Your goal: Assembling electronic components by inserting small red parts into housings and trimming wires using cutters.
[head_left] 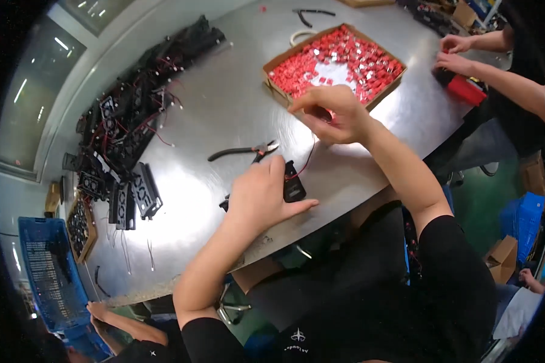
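My left hand (257, 190) lies over a black plastic housing (294, 191) near the table's front edge, its fingers holding the part down and its thumb stretched to the right. From the housing a thin dark-red wire (309, 160) rises to my right hand (336, 115). The right fingers are curled in a pinch with the wire running up into them; its end is hidden. Just beyond my left hand are cutting pliers (239, 152) with dark handles. Behind my right hand, a shallow cardboard box (275, 62) holds many small red pieces (339, 57).
Black housings with wires (124, 127) are heaped along the left of the metal table (206, 115). At the far edge lie another pair of pliers (313, 13) and a tape roll (300, 37). Co-workers' hands (457, 57) are at the right. A blue crate (51, 272) stands lower left.
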{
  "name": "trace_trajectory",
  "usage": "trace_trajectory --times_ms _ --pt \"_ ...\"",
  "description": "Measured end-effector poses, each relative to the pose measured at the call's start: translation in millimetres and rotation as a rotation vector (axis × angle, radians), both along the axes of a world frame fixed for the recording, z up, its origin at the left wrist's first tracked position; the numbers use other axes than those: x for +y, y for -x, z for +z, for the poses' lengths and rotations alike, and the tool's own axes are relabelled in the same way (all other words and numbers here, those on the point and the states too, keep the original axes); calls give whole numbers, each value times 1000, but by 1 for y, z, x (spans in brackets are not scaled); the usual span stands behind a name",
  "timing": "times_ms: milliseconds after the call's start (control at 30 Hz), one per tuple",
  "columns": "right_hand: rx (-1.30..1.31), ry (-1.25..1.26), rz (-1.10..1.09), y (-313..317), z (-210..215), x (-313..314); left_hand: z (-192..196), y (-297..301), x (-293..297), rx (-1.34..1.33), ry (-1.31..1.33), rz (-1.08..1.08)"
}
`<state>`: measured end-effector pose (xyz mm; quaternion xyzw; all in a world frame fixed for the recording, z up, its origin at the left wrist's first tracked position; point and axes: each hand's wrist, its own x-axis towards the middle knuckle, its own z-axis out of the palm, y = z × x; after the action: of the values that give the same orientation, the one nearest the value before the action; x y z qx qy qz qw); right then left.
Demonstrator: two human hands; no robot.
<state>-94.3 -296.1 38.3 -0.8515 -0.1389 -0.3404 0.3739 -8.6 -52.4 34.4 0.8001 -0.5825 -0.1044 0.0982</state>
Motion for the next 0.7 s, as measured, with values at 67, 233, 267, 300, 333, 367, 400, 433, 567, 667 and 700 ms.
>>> trace_trajectory --times_ms 67,233,267,300,333,367,400,433,567,667,700 --pt "-47 70 241 5 12 7 2 3 -3 -80 120 -37" --pt "136 349 287 -1 -8 18 -5 -16 -8 103 176 -72" --pt "205 367 283 -1 -9 18 -7 -18 -8 119 166 -62" --pt "216 357 295 0 -8 17 -10 -21 -9 131 192 -73" --pt "294 335 290 2 -5 16 -12 -21 -10 141 223 -86" --pt "370 316 284 3 -6 17 -13 -21 -10 186 267 -81" --pt "379 314 292 3 -8 18 -13 -20 -8 195 266 -74" --pt "374 322 277 2 -10 18 -11 -19 -7 189 262 -38" --pt "442 345 224 6 -16 19 -13 -19 -6 195 315 -27" --pt "826 -278 282 12 6 25 -10 -19 -5 183 255 -16" --pt "1001 -584 262 16 13 31 -10 -19 -5 169 253 -21"
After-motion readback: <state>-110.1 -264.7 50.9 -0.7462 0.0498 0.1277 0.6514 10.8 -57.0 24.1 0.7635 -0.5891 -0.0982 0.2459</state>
